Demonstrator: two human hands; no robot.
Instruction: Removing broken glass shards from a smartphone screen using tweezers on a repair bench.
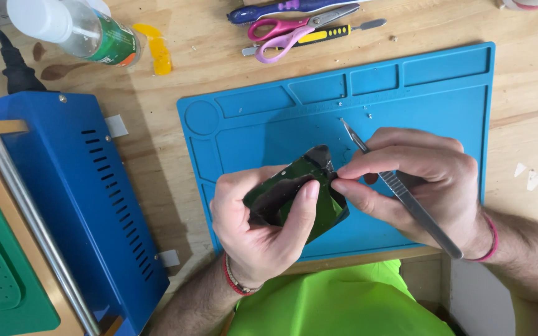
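1. Left hand [253,227] clasped around a dark glass panel [297,193], thumb pressed flat across its face.
2. Panel held tilted just above the blue mat [406,99], near its front edge.
3. Right hand [415,183] pinched on a metal scalpel [406,199], fingertips touching the panel's upper edge.
4. Beyond the mat on the wooden desk [530,81]: pink scissors [281,34], a clear bottle [76,28].
5. Blue machine [70,199] at left.
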